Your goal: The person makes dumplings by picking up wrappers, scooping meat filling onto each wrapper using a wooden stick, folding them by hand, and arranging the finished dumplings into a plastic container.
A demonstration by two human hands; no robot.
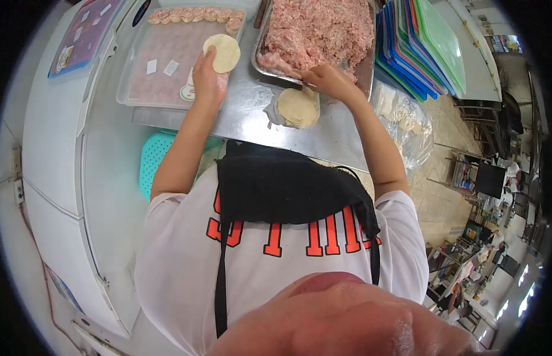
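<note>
My left hand holds a round, pale dumpling wrapper up over the right edge of a lidded plastic box. My right hand is closed at the near edge of a metal tray, by the raw minced meat heaped in it. A lump of meat sits just left of its fingertips; whatever they grip is hidden. Below that hand, a stack of round wrappers rests on the steel table. Filled dumplings line the far edge of the box.
Stacked coloured plastic lids stand right of the tray. A clear bag of wrappers lies at the table's right end. A turquoise perforated basket is below the table at left, beside a white freezer.
</note>
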